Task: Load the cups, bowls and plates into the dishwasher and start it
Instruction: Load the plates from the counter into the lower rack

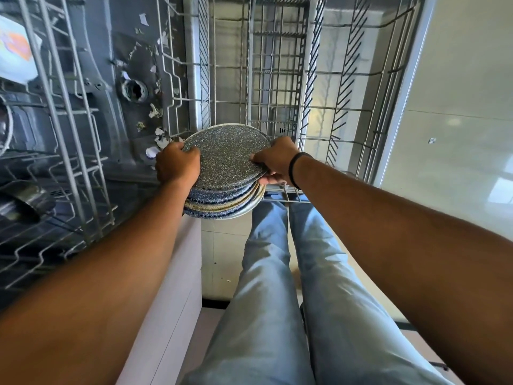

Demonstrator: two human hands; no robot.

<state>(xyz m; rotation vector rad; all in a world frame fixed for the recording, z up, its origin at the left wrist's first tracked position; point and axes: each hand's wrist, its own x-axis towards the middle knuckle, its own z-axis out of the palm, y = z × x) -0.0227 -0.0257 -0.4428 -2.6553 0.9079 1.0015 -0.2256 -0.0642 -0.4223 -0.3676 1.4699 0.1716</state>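
A stack of several speckled plates [226, 162] is held over the near edge of the pulled-out lower dishwasher rack [280, 79]. My left hand [177, 165] grips the stack's left rim. At the right rim, my right hand [277, 159] pinches the top grey plate, its lower fingers under the stack. The rack's wire tines in front of the plates hold nothing. An upper rack [55, 115] sticks out at the left, with a white bowl [16, 51] and a dark cup [25, 201] in it.
The dishwasher's dark tub [130, 87] shows a round drain fitting and scraps of debris. A white cabinet front [177, 287] stands below the plates. My legs in light jeans [277, 287] stand on a pale tiled floor [458, 134].
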